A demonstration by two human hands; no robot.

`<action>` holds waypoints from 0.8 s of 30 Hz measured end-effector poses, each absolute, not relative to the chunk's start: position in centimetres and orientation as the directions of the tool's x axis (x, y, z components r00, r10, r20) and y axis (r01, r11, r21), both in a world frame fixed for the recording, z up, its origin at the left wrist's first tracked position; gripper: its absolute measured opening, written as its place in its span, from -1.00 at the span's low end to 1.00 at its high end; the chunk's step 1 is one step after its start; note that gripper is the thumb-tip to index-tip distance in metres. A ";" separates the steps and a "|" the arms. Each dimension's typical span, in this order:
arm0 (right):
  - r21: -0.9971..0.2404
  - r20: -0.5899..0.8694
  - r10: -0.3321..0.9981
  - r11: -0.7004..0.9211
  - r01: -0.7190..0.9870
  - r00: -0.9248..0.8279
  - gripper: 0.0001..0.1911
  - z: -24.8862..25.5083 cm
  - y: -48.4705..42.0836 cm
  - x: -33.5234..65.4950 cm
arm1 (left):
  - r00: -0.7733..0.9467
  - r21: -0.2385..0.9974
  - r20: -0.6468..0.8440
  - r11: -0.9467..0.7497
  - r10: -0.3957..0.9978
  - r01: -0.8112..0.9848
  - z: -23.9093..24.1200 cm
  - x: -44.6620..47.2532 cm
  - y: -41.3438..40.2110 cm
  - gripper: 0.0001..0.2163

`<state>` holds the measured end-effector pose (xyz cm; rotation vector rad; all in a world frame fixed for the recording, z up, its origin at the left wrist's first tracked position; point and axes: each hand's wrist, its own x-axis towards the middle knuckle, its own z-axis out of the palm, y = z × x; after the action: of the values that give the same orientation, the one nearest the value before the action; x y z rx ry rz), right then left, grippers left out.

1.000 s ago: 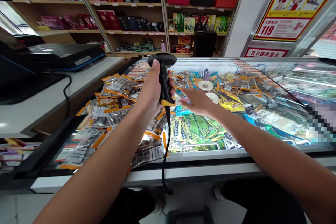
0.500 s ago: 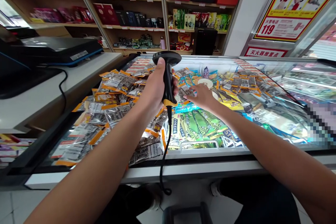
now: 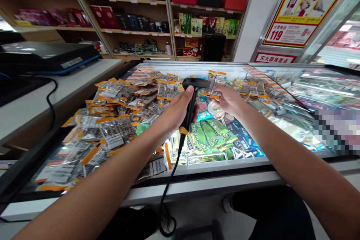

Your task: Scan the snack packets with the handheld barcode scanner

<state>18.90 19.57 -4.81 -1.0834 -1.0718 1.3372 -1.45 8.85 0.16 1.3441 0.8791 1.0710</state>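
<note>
My left hand [image 3: 179,109] is closed around the handle of a black barcode scanner [image 3: 189,114], which stands upright with its head at the top and its cord hanging below. My right hand [image 3: 230,99] pinches a clear snack packet [image 3: 217,79] with orange ends and a printed label, held up just to the right of the scanner head. To the left, a heap of similar packets [image 3: 114,129] covers the freezer's glass top. Several more such packets [image 3: 254,89] lie beyond my right hand.
Under the glass of the chest freezer [image 3: 225,177] are green ice-cream packs [image 3: 208,133] and a round tub [image 3: 216,109]. A counter with a scale [image 3: 50,56] stands at the left. Shelves of goods [image 3: 132,32] line the back. The scanner's cord [image 3: 171,183] loops over the front edge.
My right hand has lifted a snack packet from the glass and brought it beside the scanner. The scanner has come down slightly and its head has turned toward the packet. The view has shifted a little.
</note>
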 end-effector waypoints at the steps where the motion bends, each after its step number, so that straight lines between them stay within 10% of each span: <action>1: -0.978 -0.036 0.998 -0.044 -0.205 -0.044 -0.78 -4.8 19.6 19.0 | 0.326 0.995 0.089 -0.073 0.941 -0.061 0.1 -1.3 8.7 -0.50; 24: -0.951 -0.038 0.999 -0.030 -0.306 0.022 -0.74 -3.7 19.0 18.8 | 0.514 0.996 0.075 -0.090 0.855 0.004 -0.4 -1.0 8.5 -0.57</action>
<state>18.81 18.97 -3.74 -1.0142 -0.9412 1.3451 -1.04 8.54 -0.38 1.4991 0.7785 0.8458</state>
